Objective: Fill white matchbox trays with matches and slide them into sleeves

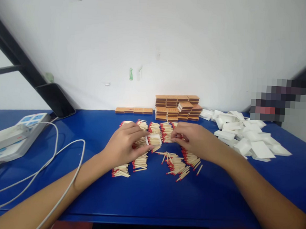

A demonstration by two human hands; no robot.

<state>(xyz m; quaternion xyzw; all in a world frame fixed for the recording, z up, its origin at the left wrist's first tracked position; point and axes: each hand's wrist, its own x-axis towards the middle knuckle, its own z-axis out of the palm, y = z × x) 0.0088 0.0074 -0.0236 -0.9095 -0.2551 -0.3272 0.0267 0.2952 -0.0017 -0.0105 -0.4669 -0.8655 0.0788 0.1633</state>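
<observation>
Between the thumb and fingers of my left hand (128,140) is a small white matchbox tray (147,140) with matches (154,140) lying in it. My right hand (190,139) is just to the right, thumb and fingers drawn together above the red-tipped matches; whether a match is pinched there is too small to make out. Rows of loose matches (140,162) lie under and around both hands. Nearer to me spreads a looser heap of matches (176,164).
Brown matchboxes (179,107) are stacked against the wall, with a short row of matchboxes (134,110) to their left. A pile of white trays (247,134) lies at right on the blue table (147,200). A power strip (16,137) and white cable (81,155) occupy the left.
</observation>
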